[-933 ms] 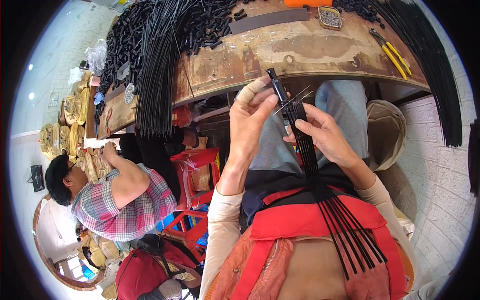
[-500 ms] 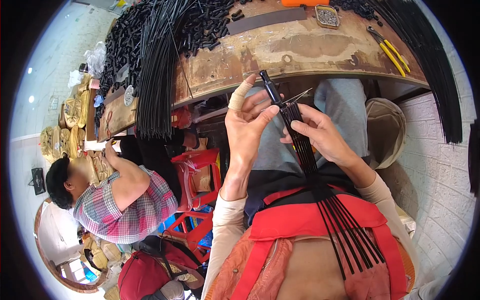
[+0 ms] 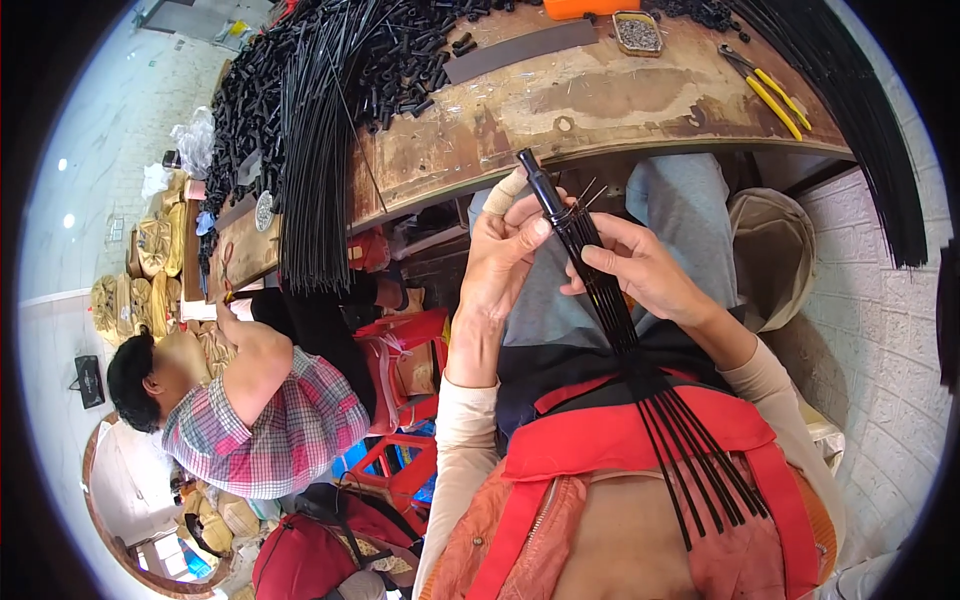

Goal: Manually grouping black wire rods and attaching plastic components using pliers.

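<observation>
Both hands are closed on a bundle of thin black rods [image 3: 640,360] held over the lap; the left hand [image 3: 505,250] pinches the black cap [image 3: 540,185] at its top, apparently to keep the tips gathered; the right hand [image 3: 640,270] clamps the shafts just below, so the loose ends fan out across the red apron [image 3: 600,440]; the worn wooden workbench [image 3: 600,100] lies ahead.

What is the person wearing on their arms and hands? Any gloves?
No gloves: both hands are bare. The left hand has a pale bandage-like wrap round one finger. The right hand has nothing on it. Both arms wear long, snug cream sleeves reaching to the wrists.
</observation>
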`<state>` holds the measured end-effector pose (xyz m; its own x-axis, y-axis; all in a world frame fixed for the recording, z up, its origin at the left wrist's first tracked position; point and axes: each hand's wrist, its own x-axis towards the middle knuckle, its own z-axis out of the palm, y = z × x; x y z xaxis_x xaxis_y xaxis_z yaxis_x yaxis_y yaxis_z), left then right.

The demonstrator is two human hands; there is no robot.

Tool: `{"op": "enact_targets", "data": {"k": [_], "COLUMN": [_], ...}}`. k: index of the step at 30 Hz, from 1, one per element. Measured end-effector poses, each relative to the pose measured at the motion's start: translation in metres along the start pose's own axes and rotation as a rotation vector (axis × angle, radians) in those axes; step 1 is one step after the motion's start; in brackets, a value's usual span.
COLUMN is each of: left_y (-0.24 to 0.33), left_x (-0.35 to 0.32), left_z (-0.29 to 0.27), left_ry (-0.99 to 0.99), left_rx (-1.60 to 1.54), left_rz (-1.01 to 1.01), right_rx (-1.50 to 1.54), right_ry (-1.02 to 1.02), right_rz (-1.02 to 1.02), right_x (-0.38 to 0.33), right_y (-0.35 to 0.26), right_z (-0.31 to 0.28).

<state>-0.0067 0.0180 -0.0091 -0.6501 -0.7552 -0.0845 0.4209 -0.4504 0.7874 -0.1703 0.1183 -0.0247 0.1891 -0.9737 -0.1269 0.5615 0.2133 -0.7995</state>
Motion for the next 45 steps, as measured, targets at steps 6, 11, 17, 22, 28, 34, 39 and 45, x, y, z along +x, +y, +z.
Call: {"op": "enact_targets", "data": {"k": [6,11,17,22,28,34,39,45], "left_y": [0.000,0.017,0.025,0.027,0.031,0.034,0.033,0.036], "left_x": [-0.017,-0.029,-0.033,-0.032,-0.026,-0.022,-0.020,-0.022], "left_z": [0.001,0.013,0.016,0.011,0.013,0.011,0.009,0.010], "left_ry": [0.135,-0.014,-0.001,0.088,0.046,0.099,0.046,0.076], "left_rx": [0.273,0.180,0.163,0.182,0.147,0.167,0.158,0.191], "left_rz": [0.135,0.250,0.109,0.106,0.042,0.039,0.026,0.020], "right_rx": [-0.159,-0.117,-0.088,-0.061,0.065,0.171,0.204,0.312], "right_ry": [-0.019,-0.001,-0.055,-0.080,-0.092,-0.112,-0.130,-0.169], "right_rz": [-0.154,-0.276,-0.338,-0.241,-0.196,-0.146,-0.131,-0.052], "right_x": [0.008,0.009,0.017,0.022,0.025,0.032,0.038,0.042], "right_y": [-0.003,0.001,0.003,0.001,0.005,0.007,0.012,0.010], "right_z": [0.008,0.025,0.020,0.018,0.015,0.012,0.004,0.003]}}
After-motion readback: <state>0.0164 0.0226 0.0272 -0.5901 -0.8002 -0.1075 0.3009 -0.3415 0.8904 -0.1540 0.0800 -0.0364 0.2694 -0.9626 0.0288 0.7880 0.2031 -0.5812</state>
